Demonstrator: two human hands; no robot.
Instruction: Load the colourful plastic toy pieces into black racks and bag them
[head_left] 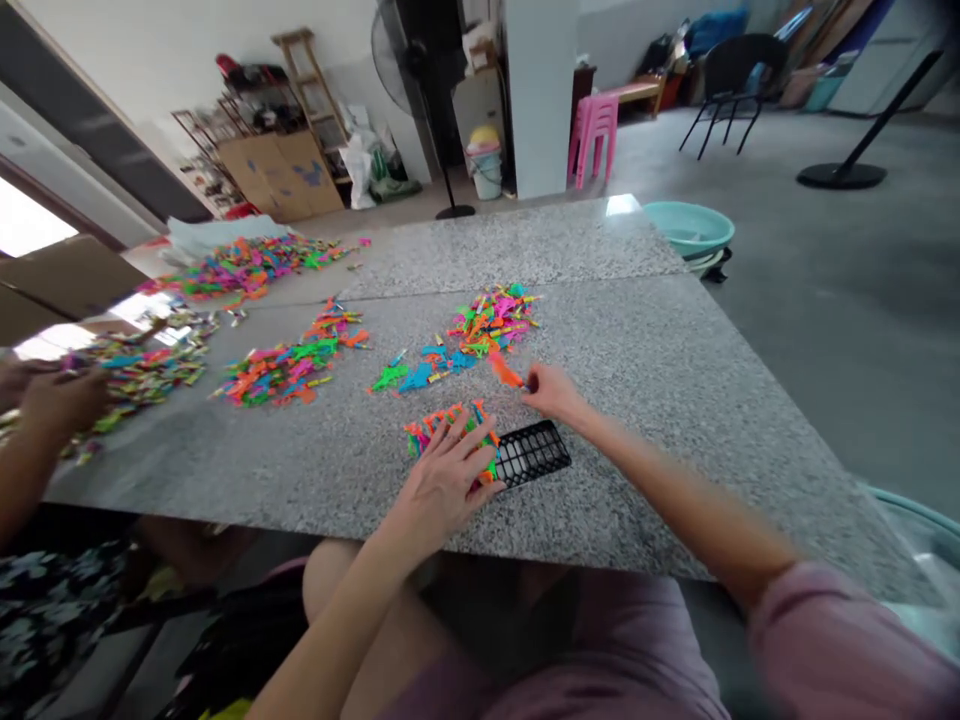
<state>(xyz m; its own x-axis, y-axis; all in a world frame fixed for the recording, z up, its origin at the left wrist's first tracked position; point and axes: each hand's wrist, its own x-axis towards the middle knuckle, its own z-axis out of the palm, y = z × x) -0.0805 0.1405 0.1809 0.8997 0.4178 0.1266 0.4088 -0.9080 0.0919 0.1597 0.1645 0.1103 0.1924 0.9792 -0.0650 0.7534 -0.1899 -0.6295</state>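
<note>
Grey-floored room beyond a speckled stone table [652,340], with a fan [418,62], pink stools [596,120] and a black chair [739,68] to the rear. Drops away at the right edge beside a green basin [705,240], with a second basin [919,520] partly visible at lower right. Close to the front edge, yet short of it: a black rack [536,455], bare slots at right, bright pieces [444,415] packed at left. Spreads the left hand [450,468] over those pieces, touching them, fingers extended and unclenched; impossible to tell of any grip beneath the palm. Pinches a blurred orange piece [506,370] in the right hand [553,392], near the far side of the rack. Just beyond, loose blue and green pieces [427,370] trailing off from a heap [491,325]. Leaves a broad stretch of stone on the right, from rack to edge, around the right forearm [675,490]. Narrows on the left, between a middle heap [281,372] and a co-worker's hands [67,400], too blurred to tell of any grasp.
</note>
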